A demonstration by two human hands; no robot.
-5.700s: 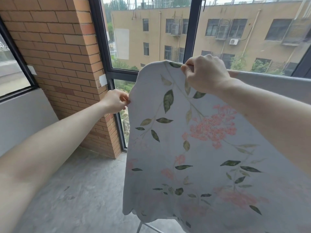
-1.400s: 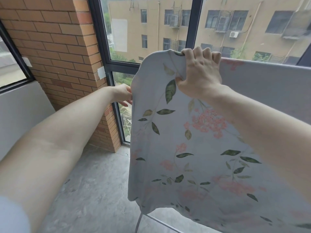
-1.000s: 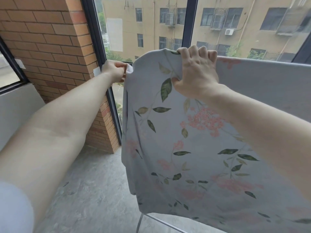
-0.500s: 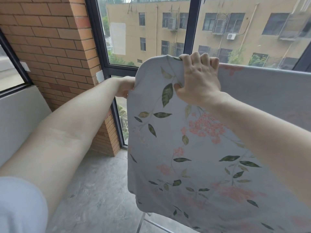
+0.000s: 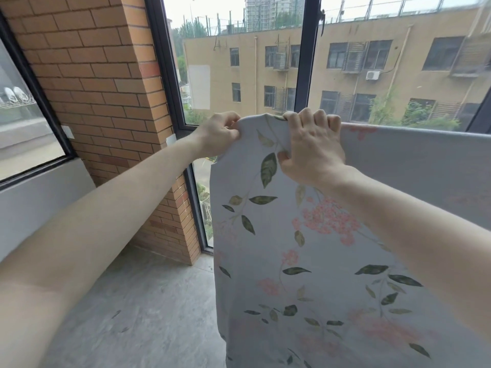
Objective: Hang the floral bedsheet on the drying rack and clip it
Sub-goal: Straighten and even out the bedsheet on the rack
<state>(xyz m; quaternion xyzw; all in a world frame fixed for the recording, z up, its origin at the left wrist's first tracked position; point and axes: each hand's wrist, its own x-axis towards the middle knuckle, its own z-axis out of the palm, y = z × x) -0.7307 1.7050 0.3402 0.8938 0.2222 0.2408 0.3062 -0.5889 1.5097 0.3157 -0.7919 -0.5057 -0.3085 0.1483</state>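
Sheet draped in front of you, both your hands at its top left corner.

The floral bedsheet hangs right of centre, its top edge running off to your right and its body falling past the bottom of the view. Your right hand grips over that top edge near the corner; your left hand pinches the corner itself, just beside the right hand. Behind the sheet stands the window, with a building beyond the glass. The brick pillar rises to your left, a second window further left. The floor lies below your left arm.
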